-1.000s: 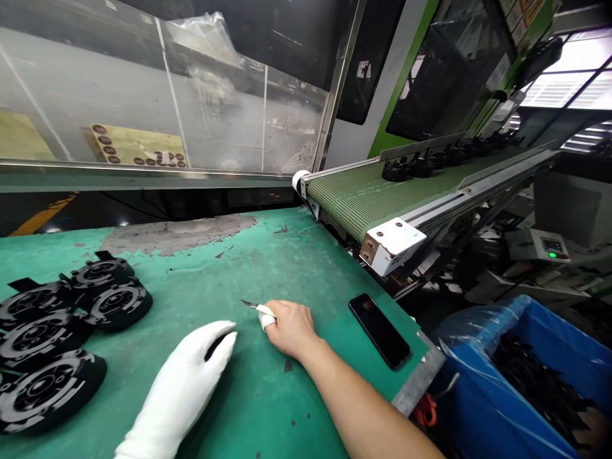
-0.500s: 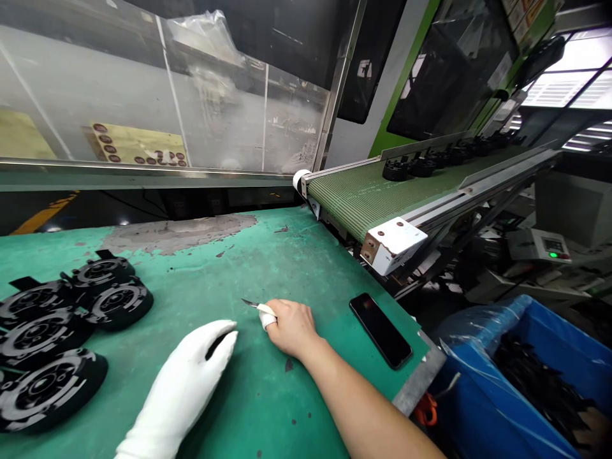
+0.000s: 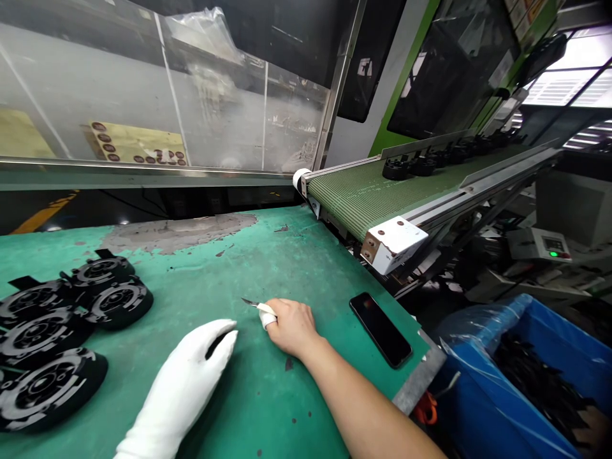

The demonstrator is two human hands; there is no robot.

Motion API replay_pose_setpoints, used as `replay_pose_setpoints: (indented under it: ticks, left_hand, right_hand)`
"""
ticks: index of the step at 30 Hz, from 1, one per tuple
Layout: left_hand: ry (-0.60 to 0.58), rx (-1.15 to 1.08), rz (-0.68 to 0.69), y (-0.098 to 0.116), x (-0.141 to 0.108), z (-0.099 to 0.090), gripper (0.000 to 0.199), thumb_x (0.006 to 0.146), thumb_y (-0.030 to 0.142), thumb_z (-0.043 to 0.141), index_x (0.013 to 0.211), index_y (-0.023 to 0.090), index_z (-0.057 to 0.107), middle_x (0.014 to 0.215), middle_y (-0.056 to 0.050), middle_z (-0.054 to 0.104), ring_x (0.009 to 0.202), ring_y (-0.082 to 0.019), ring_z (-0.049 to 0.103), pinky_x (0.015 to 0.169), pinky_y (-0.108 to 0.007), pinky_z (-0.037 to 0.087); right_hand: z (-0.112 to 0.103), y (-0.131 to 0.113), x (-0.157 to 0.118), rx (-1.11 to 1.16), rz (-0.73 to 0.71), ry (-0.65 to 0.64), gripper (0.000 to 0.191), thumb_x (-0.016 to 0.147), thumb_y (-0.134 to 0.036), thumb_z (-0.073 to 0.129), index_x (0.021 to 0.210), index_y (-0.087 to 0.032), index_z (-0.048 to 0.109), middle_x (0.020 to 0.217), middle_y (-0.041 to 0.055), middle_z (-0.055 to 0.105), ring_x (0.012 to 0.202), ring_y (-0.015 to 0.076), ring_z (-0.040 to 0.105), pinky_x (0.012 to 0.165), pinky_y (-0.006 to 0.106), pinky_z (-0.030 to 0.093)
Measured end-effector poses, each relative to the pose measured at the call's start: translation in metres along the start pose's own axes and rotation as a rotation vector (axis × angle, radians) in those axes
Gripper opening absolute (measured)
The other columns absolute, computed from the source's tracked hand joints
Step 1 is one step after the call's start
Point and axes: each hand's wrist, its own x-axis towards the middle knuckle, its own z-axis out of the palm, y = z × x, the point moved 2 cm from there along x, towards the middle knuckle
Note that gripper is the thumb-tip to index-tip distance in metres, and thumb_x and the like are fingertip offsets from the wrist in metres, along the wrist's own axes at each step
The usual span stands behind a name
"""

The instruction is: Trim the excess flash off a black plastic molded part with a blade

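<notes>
My left hand (image 3: 203, 354), in a white glove, rests low over the green tabletop (image 3: 191, 280). Its thumb and fingers are slightly apart, with a dark gap and nothing visible between them. My bare right hand (image 3: 291, 326) is closed around a small knife (image 3: 249, 302), whose short, thin blade points left. White wrapping (image 3: 266, 316) shows at the thumb and forefinger; the knife's handle is mostly hidden. To the left of my gloved hand sit several round black plastic parts (image 3: 48, 386) with grey-looking tops, apart from both hands.
A phone (image 3: 381, 330) lies right of my right hand. Beyond the table's right edge, a green conveyor belt (image 3: 354, 197) carries several black parts (image 3: 396, 168). At lower right stands a blue bin (image 3: 482, 389) with dark pieces inside. A machine panel (image 3: 229, 127) rises behind the table.
</notes>
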Motion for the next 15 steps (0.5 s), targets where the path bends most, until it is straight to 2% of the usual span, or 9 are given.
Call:
replay_pose_setpoints:
  ticks: [15]
  left_hand:
    - [0.003, 0.009, -0.004, 0.0013, -0.0004, -0.0014, 0.044, 0.089, 0.056, 0.047, 0.113, 0.026, 0.068, 0.123, -0.002, 0.071, 0.116, -0.027, 0.065, 0.11, -0.042, 0.047]
  right_hand:
    - [-0.0002, 0.0004, 0.0006, 0.006, 0.003, -0.007, 0.028, 0.092, -0.036, 0.046, 0.113, -0.035, 0.065, 0.106, -0.0029, 0.074, 0.089, 0.0225, 0.067, 0.068, 0.031, 0.043]
